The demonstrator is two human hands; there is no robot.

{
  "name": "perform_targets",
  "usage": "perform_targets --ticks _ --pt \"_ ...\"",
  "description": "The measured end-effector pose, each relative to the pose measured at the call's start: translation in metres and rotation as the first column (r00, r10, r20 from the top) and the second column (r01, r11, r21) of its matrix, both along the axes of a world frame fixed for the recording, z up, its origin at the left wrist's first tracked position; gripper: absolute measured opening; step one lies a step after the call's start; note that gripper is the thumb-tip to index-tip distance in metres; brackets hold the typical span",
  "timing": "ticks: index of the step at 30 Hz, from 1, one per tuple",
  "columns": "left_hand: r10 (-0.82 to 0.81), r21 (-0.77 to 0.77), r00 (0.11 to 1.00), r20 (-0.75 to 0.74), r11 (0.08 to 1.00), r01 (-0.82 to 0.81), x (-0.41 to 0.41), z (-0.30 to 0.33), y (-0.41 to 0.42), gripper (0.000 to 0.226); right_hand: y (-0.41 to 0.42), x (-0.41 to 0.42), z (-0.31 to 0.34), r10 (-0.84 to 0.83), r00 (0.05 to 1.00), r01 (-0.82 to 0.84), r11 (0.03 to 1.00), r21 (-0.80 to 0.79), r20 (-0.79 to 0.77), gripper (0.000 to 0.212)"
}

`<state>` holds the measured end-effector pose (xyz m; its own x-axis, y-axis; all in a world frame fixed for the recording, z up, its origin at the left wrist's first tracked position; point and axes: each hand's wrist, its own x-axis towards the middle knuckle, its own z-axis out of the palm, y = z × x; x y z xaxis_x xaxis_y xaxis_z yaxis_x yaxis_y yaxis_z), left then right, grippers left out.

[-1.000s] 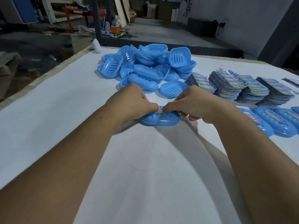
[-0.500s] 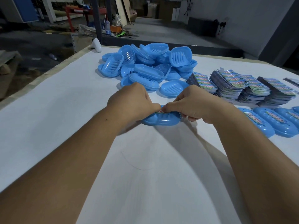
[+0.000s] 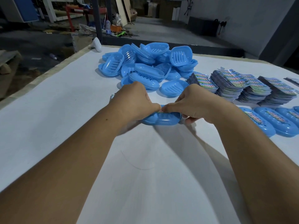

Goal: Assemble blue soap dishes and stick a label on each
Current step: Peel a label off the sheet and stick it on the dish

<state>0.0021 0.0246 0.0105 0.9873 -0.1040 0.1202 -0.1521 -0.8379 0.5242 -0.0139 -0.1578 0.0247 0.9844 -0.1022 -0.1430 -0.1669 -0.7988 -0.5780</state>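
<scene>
In the head view, a blue soap dish (image 3: 161,118) lies on the white table (image 3: 48,126) just above the centre of the frame, its long axis running left to right across the picture, one rounded end under each hand. The left hand (image 3: 134,102) covers its left end with fingers curled down over the rim, and the right hand (image 3: 194,102) covers its right end the same way, a fingertip showing under the dish's right edge. The two thumbs meet on top of the dish, pressing on a colourful label (image 3: 161,111) of which only a sliver shows between them.

Behind the hands, in the upper middle of the frame, sits a loose pile of dish parts (image 3: 145,62), tilted every which way; a single tray (image 3: 174,88) with ribs lies flat at the pile's near edge. To the right of the pile stand stacks of printed labels (image 3: 242,84) side by side. Below them, at the right edge, a row of finished dishes (image 3: 267,122) lies flat with labels on top, their long axes slanting from upper left to lower right. A white object (image 3: 97,44) stands at the table's far left corner.
</scene>
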Motion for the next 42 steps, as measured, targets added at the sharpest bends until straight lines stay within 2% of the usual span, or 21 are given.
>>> perform_targets --ticks 4,7,10,15,17,19,21,24,26,31,34,38,42 --pt "0.015 -0.083 1.000 0.004 0.996 -0.015 -0.002 -0.005 0.001 0.039 0.000 -0.001 0.001 0.004 1.000 -0.004 1.000 0.023 -0.012 0.063" --pt "0.016 -0.188 0.998 -0.054 0.982 -0.026 0.000 -0.006 0.002 0.035 0.000 -0.002 0.000 0.006 1.000 -0.005 0.999 0.047 -0.023 0.064" --pt "0.009 -0.137 0.998 -0.056 0.990 -0.016 0.004 -0.006 0.002 0.031 -0.002 -0.002 0.000 0.013 0.999 -0.010 0.997 0.077 -0.034 0.067" --pt "-0.010 -0.154 0.996 -0.093 0.988 -0.005 0.006 -0.005 0.003 0.028 -0.004 -0.001 -0.001 0.022 0.999 -0.018 0.997 0.077 -0.044 0.074" --pt "-0.010 -0.169 0.996 -0.094 0.986 -0.006 0.007 -0.005 0.004 0.028 -0.006 0.001 -0.002 0.041 0.999 -0.041 0.998 0.055 -0.003 0.060" --pt "0.002 -0.224 0.995 -0.101 0.974 -0.024 0.008 -0.004 0.005 0.027 -0.008 0.002 -0.002 0.063 0.991 -0.069 0.997 0.047 0.119 0.045" --pt "0.024 -0.282 0.997 -0.077 0.958 -0.045 0.009 -0.004 0.006 0.027 -0.006 -0.002 0.002 0.144 0.969 -0.156 0.987 0.045 0.202 0.038" --pt "0.072 -0.311 0.997 0.017 0.948 -0.064 0.010 -0.002 0.007 0.030 0.003 -0.012 0.006 0.321 0.940 -0.318 0.947 -0.044 0.111 0.042" --pt "0.093 -0.308 0.994 0.054 0.949 -0.072 0.010 -0.001 0.008 0.031 0.010 -0.017 0.006 0.364 0.928 -0.354 0.928 -0.117 0.079 0.044" --pt "0.118 -0.304 0.989 0.087 0.949 -0.086 0.011 0.000 0.010 0.026 0.014 -0.024 0.004 0.304 0.941 -0.270 0.938 -0.216 0.148 0.043" --pt "0.134 -0.280 0.988 0.080 0.954 -0.107 0.012 0.002 0.010 0.027 0.000 -0.031 0.002 0.175 0.962 -0.112 0.953 -0.283 0.209 0.050" --pt "0.144 -0.224 0.984 0.102 0.967 -0.118 0.009 0.003 0.009 0.027 -0.031 -0.043 0.001 -0.039 0.967 0.140 0.906 -0.399 0.251 0.058" --pt "0.147 -0.198 0.981 0.128 0.973 -0.120 0.007 0.002 0.008 0.027 -0.057 -0.056 0.002 -0.154 0.966 0.237 0.852 -0.466 0.209 0.061"
